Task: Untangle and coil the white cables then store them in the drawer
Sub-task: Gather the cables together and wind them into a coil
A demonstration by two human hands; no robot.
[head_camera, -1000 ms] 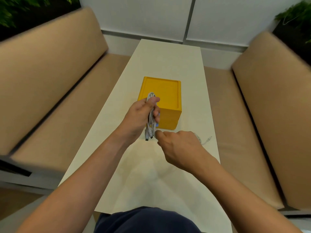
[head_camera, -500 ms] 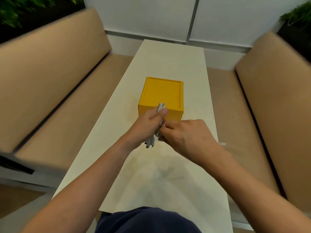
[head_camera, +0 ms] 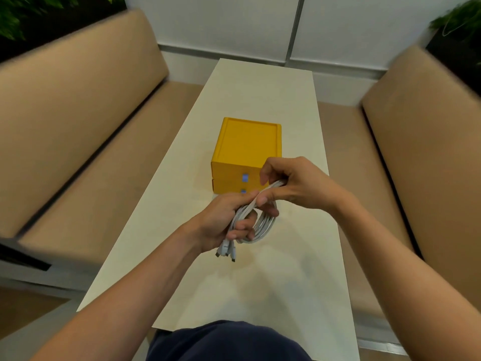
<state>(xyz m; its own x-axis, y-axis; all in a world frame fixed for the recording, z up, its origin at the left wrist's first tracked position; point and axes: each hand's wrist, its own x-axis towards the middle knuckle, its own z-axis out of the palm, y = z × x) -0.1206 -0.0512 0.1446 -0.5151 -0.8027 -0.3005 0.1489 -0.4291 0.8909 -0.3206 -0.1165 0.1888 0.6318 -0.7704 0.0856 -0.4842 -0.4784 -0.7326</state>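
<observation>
The head camera looks down a long cream-white tabletop (head_camera: 260, 84). The left hand (head_camera: 221, 220) grips a bundle of thin white cables (head_camera: 263, 225), fingers curled round the gathered strands, and several plug ends (head_camera: 226, 250) hang below the fist at 6 o'clock. The right hand (head_camera: 294, 186), at 2 o'clock from the left, pinches the top of the same bundle between thumb and curled fingers. The cables form a rounded loop held in the air between both hands, above the table. A second ago a loose tail lay on the table at 3 o'clock from the hands, with the right hand low beside it. That tail is now off the surface and drawn into the loop. The coiling looks nearly done, and storing has not begun. Just beyond the hands at 12 o'clock stands a small square yellow plastic drawer box (head_camera: 247, 142) with two stacked drawers. Each drawer has a small blue tab (head_camera: 245, 177) on its front, and both look closed. That is the obstacle: one hand would have to let go to pull a drawer, and the loop could spring loose. Tan padded benches run along the table at 9 o'clock (head_camera: 78, 100) and 3 o'clock (head_camera: 421, 126). Green plants (head_camera: 15, 16) sit in the far corners, and dark blue clothing (head_camera: 229, 340) shows at 6 o'clock.
</observation>
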